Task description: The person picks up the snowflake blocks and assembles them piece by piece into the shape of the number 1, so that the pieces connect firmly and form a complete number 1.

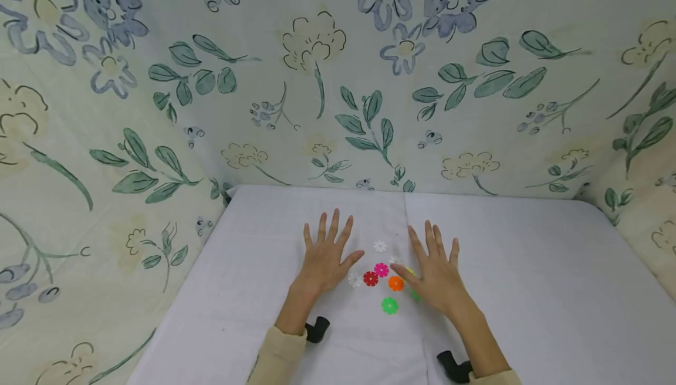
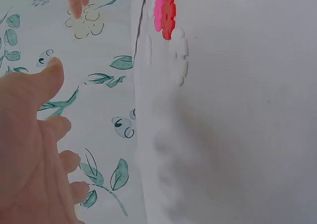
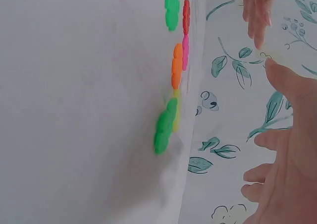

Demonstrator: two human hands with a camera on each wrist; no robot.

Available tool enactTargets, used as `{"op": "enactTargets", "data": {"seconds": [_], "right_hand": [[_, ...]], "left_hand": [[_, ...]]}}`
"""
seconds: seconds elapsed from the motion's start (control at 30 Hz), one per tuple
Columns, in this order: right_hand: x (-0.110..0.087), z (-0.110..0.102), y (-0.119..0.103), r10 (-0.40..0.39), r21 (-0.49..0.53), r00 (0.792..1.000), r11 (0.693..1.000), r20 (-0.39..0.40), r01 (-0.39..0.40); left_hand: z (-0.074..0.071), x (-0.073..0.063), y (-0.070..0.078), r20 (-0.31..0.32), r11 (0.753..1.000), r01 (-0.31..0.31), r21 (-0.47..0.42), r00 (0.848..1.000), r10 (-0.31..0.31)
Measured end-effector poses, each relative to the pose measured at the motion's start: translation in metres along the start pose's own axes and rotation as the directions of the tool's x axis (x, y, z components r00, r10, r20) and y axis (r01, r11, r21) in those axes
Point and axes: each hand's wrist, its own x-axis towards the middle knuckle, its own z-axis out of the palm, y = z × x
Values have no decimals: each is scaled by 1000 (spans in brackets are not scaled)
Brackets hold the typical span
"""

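Several small flower-shaped plastic discs lie between the two hands in the head view. A red disc (image 1: 371,279) overlaps a pink disc (image 1: 381,270), with an orange disc (image 1: 396,283) beside them. Nearest the body is a green disc (image 1: 389,306); white discs (image 1: 380,246) lie farther back and by the left thumb. My left hand (image 1: 324,259) is palm down, fingers spread, holding nothing. On the other side, my right hand (image 1: 435,273) also has spread fingers and holds nothing. It partly hides a yellow disc (image 3: 177,120) and a second green disc (image 3: 166,127).
A white cloth (image 1: 528,291) covers the table, with a crease running front to back near the discs. Floral fabric (image 1: 317,138) hangs behind and at both sides. Black curved pieces (image 1: 318,330) show at both wrists, below beige sleeves (image 1: 280,353).
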Motion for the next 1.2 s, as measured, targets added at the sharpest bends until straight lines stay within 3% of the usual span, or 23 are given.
{"op": "enactTargets", "data": {"seconds": [0.2, 0.37, 0.63, 1.03, 1.2], "right_hand": [[-1, -4, 3, 4, 23, 1000, 1000, 23, -5], [0, -7, 4, 9, 57, 999, 998, 35, -11], [-1, -12, 9, 32, 179, 996, 983, 86, -47], [2, -7, 18, 18, 324, 989, 944, 150, -66], [3, -6, 23, 7, 351, 987, 934, 158, -63]], "left_hand": [[-2, 1, 0, 33, 1000, -6, -17, 999, 7], [-5, 2, -2, 68, 993, -5, -118, 998, 13], [-6, 2, -9, 74, 940, 36, -340, 997, -11], [1, 6, -18, 119, 847, 74, -527, 993, -12], [2, 7, -17, 128, 834, 71, -548, 992, 0]]}}
